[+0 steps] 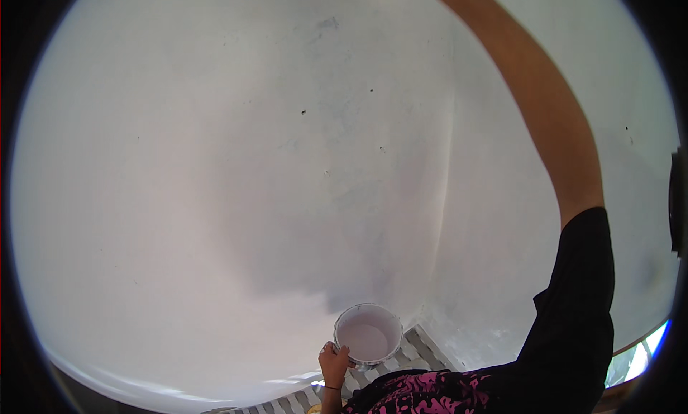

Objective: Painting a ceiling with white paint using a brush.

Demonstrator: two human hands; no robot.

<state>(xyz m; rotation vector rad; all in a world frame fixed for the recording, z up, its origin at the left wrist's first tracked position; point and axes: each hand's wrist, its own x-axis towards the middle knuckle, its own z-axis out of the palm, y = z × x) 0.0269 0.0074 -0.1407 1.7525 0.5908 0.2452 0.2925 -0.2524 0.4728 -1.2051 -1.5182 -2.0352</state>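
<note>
Below, the left hand [334, 362] has its grip closed on the white paint bucket [368, 333] beside the white wall [215, 199].

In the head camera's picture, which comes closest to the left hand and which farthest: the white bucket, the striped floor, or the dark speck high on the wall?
From the left hand:
1. White bucket: the hand grips its rim, so they touch.
2. Striped floor: just below and to the right, under the bucket.
3. Dark speck: far up on the white wall, well above the hand.
</note>
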